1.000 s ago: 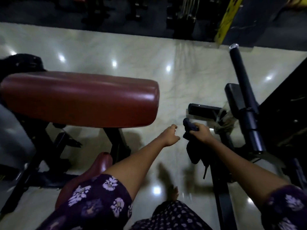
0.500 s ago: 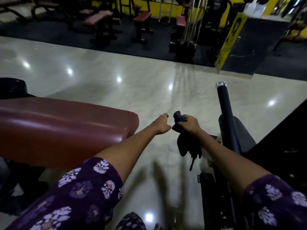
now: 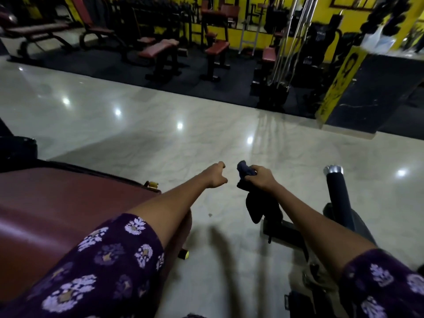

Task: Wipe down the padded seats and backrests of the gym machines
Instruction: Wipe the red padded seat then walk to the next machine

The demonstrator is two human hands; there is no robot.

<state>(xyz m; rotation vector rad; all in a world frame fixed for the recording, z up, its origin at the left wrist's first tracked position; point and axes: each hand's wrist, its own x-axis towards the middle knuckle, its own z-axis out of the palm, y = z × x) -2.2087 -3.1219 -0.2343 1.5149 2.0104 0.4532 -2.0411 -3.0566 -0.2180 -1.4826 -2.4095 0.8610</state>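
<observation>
Nearest the camera, two forearms in purple floral sleeves [image 3: 110, 267] reach forward. The left arm passes over the end of a red padded seat [image 3: 57, 216], which fills the lower left; no hand touches the pad. The left hand [image 3: 215, 175] is out over the pale floor [image 3: 160, 138], its fingers curled in and holding nothing. Just beside it, with a small gap between, the right hand [image 3: 261, 177] grips a dark blue cloth [image 3: 246, 173]: a bunched end sticks up past the fingers toward the left hand, and the rest hangs down below the fist, dark against the floor. The cloth is well apart from the red pad, off to its right. To the right of the cloth-holding arm a black padded bar [image 3: 337, 198] with a shiny metal cap rises from a dark machine frame [image 3: 289, 235].

Compared with half a second ago, the view has tipped upward: the red pad sits lower and nearer the left edge, and more of the far room shows. The hands keep the same pose and spacing, cloth gripped as before.

Farther off, beyond the shiny floor, red-padded benches [image 3: 160, 47] stand on dark matting before a yellow wall [image 3: 252, 35].
</observation>
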